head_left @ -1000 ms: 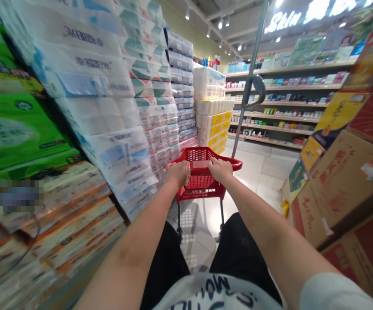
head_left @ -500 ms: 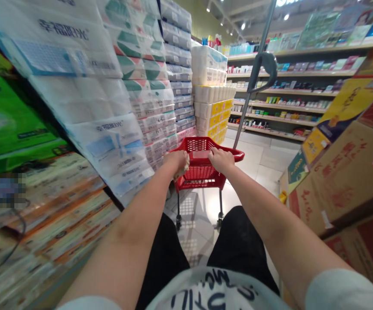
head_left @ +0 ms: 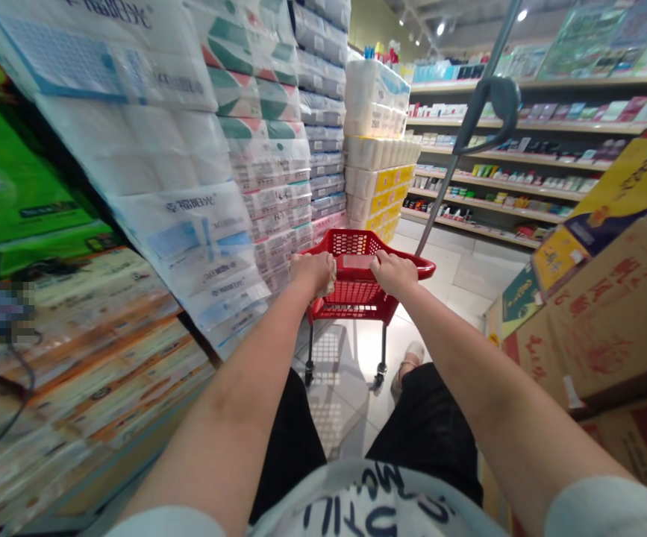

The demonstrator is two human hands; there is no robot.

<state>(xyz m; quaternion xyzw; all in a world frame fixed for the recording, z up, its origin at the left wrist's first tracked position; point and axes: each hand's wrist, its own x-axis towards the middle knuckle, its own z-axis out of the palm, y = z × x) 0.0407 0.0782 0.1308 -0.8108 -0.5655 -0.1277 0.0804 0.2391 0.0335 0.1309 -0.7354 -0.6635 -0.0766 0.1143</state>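
Observation:
A red plastic shopping cart [head_left: 354, 307] with a mesh basket and dark legs on casters stands in front of me. My left hand [head_left: 312, 273] is closed around the left part of its red handle [head_left: 424, 268]. Something small and cream-coloured shows at the inner edge of that hand; I cannot make out what it is. Farther right, my right hand [head_left: 395, 273] grips the same handle. A grey pole [head_left: 438, 201] with a loop-shaped grip [head_left: 505, 112] rises at a slant from the cart's right side. The basket's inside is mostly hidden.
Tall stacks of wrapped paper rolls [head_left: 189, 216] line the left side. Cardboard cartons [head_left: 608, 321] are piled on the right. Ahead, shelves [head_left: 547, 127] hold many small boxes and bottles. Pale floor tiles [head_left: 457, 313] run between them.
My view has moved forward and turned a little, so the cart sits slightly farther right. My right foot has come into sight beside the cart. Both hands keep their hold.

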